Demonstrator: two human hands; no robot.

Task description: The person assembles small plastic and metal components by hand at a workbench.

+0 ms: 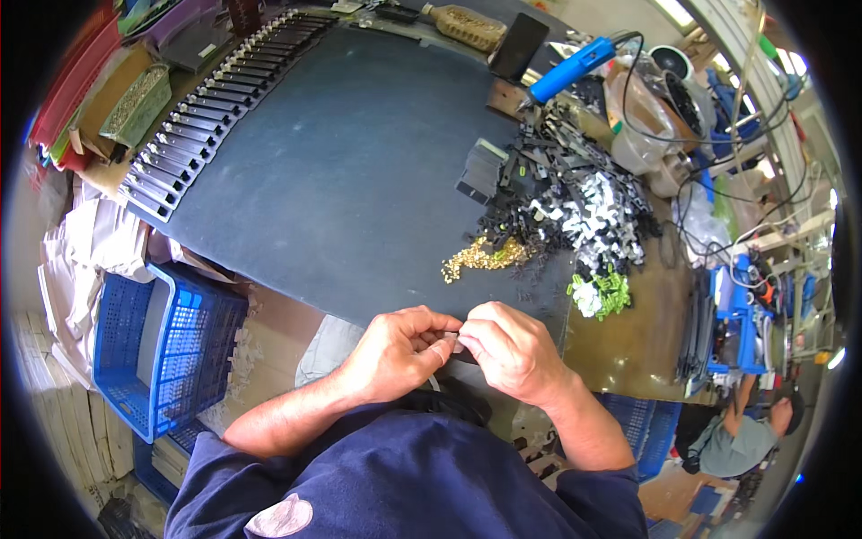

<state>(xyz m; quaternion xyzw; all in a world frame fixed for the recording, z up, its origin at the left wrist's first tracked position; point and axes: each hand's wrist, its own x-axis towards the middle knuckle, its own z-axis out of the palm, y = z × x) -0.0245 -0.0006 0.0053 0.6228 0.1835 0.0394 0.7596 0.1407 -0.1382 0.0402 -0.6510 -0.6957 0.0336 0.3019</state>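
Small part pinched between both hands; direction and long axis hidden.

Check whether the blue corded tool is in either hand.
Out of hand: the blue tool is at the back right, well apart from the left hand and right hand.

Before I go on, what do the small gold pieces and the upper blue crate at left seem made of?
Gold pieces: probably brass or plated metal, shiny, from bright glints; coated plastic possible. Upper blue crate: likely moulded plastic, satin, given even colour and latticed walls.
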